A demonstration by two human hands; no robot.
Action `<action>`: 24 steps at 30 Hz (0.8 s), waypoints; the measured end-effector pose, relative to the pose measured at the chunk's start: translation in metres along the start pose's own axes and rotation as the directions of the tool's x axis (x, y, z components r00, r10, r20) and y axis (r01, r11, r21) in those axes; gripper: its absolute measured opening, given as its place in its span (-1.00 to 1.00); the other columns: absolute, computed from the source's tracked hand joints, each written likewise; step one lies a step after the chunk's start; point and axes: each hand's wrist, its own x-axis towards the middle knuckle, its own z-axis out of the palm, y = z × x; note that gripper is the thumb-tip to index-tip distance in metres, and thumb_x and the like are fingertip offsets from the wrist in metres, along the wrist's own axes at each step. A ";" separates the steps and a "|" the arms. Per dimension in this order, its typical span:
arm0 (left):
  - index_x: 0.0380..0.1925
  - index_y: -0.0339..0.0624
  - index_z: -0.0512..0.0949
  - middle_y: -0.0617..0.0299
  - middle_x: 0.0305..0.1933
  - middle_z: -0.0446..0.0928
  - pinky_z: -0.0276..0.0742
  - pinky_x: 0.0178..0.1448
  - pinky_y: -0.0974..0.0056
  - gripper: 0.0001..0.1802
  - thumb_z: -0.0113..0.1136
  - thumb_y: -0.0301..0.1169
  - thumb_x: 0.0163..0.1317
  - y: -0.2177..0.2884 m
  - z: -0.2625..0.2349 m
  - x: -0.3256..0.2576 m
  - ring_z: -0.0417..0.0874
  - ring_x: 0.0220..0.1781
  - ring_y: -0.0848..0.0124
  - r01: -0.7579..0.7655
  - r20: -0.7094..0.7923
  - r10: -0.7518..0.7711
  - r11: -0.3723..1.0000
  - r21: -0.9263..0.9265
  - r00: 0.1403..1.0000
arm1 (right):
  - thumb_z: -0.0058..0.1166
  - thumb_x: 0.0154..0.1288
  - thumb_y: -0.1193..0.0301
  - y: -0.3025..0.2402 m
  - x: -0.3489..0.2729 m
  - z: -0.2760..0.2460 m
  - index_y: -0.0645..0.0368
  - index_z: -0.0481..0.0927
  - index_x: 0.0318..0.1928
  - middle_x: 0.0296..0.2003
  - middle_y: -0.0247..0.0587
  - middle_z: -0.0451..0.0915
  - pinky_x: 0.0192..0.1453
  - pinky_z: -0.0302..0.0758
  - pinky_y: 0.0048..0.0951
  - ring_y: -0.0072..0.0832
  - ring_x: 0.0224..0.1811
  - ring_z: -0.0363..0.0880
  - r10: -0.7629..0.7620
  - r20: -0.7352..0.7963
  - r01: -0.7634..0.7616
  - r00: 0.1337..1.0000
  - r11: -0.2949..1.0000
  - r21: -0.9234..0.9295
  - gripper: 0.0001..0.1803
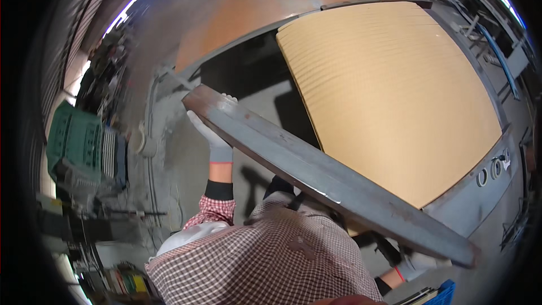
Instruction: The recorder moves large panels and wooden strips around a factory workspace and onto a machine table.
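One long grey steel bar [333, 178], held diagonally across the person's chest. Left hand [212, 130], gloved, fingers wrapped under the bar's upper end. Right hand [420, 264], gloved, beneath the bar's lower end; finger state can't tell. Behind the bar: one tan corrugated sheet [395, 90]. Left of the bar: one green crate [73, 138].

One steel bar [327, 178], one cardboard sheet [395, 90], one crate [73, 138] (green), two gloves [212, 130].

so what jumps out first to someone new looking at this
A long grey steel bar cuts diagonally across the middle, with the gloved left hand at its upper end and the gloved right hand under its lower end. Behind it at right lies a big tan board.
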 end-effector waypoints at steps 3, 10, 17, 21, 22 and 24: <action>0.08 -0.34 0.36 -0.05 -0.02 0.49 0.46 0.11 0.07 0.04 -0.33 0.49 0.08 -0.022 -0.020 0.118 0.53 -0.03 0.10 0.191 0.040 -0.188 0.978 -0.083 0.981 | -0.20 0.31 -0.10 -0.028 -0.019 -0.001 0.32 0.36 0.14 0.08 0.13 0.40 0.10 0.48 -0.09 -0.15 0.05 0.46 -0.430 0.009 0.399 0.903 0.829 -0.392 -0.29; 0.18 -0.03 0.32 0.06 0.03 0.47 0.48 0.11 -0.03 -0.26 -0.07 0.27 0.18 -0.126 -0.133 0.357 0.51 -0.01 0.04 0.415 -0.045 -0.414 0.910 0.015 0.909 | -0.27 0.34 -0.03 0.087 -0.164 -0.073 0.25 0.41 -0.02 -0.05 0.07 0.45 0.20 0.34 0.02 -0.15 0.05 0.43 -0.241 -0.441 0.261 0.865 0.965 -0.014 -0.43; 0.12 0.01 0.42 0.26 0.08 0.48 0.42 0.16 0.09 -0.33 -0.02 0.23 0.20 -0.216 -0.227 0.474 0.48 0.08 0.24 0.524 -0.246 -0.474 0.825 0.211 0.846 | -0.24 0.35 -0.03 0.251 -0.322 -0.044 0.22 0.44 0.00 0.00 -0.03 0.46 0.31 0.17 0.03 -0.14 0.16 0.35 -0.034 -0.843 0.018 0.537 0.999 -0.029 -0.44; 0.23 -0.06 0.32 0.22 0.20 0.39 0.29 0.26 0.18 -0.23 -0.08 0.27 0.22 -0.288 -0.223 0.516 0.40 0.16 0.27 0.515 -0.225 -0.468 0.821 0.246 0.854 | -0.23 0.36 -0.03 0.303 -0.278 -0.036 0.23 0.44 0.04 0.03 -0.06 0.46 0.33 0.15 0.02 -0.15 0.18 0.34 0.091 -0.838 0.183 0.539 0.958 0.221 -0.43; 0.26 -0.07 0.29 0.21 0.22 0.38 0.28 0.27 0.19 -0.21 -0.10 0.27 0.22 -0.305 -0.218 0.524 0.39 0.18 0.26 0.496 -0.155 -0.472 0.841 0.218 0.868 | -0.17 0.36 -0.01 0.297 -0.250 0.005 0.17 0.41 0.14 0.09 -0.13 0.45 0.36 0.09 -0.03 -0.19 0.22 0.31 0.185 -0.722 0.105 0.666 0.936 0.337 -0.44; 0.19 -0.09 0.35 0.24 0.16 0.44 0.40 0.20 0.18 -0.29 -0.12 0.21 0.27 -0.335 -0.191 0.525 0.45 0.15 0.26 0.500 -0.190 -0.465 0.836 0.226 0.864 | -0.24 0.31 -0.18 0.309 -0.217 0.029 0.19 0.30 0.26 0.25 -0.15 0.32 0.39 0.13 -0.13 -0.18 0.27 0.25 -0.229 -0.837 -0.263 0.497 0.880 -0.396 -0.23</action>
